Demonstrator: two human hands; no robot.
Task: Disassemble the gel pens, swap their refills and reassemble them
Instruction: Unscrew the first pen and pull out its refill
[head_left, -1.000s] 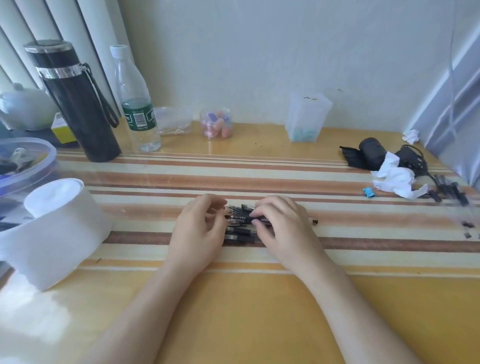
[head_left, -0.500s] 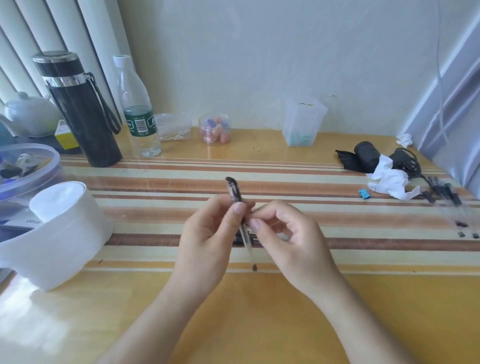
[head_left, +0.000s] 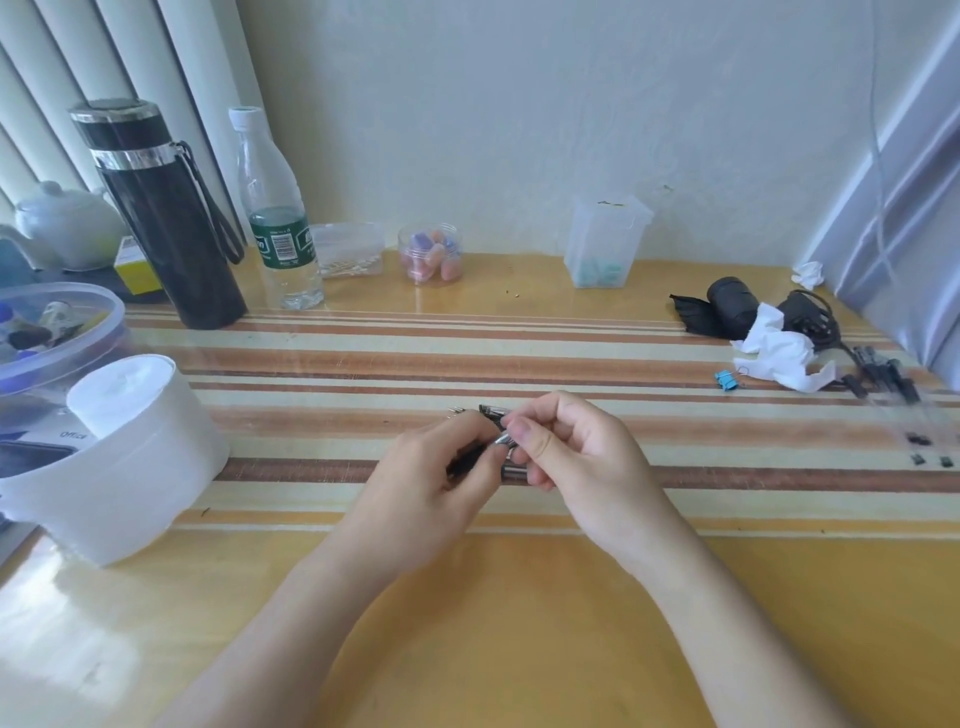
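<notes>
Pen (head_left: 467, 463) aslant; tip (head_left: 501, 441) rightward, away (silver)

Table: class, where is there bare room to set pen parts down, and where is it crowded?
Bare: the striped band from the jar to the left hand, and from the right hand to the clip. Crowded: the left edge by the roll and flask, and the right corner round the tissue.
</notes>
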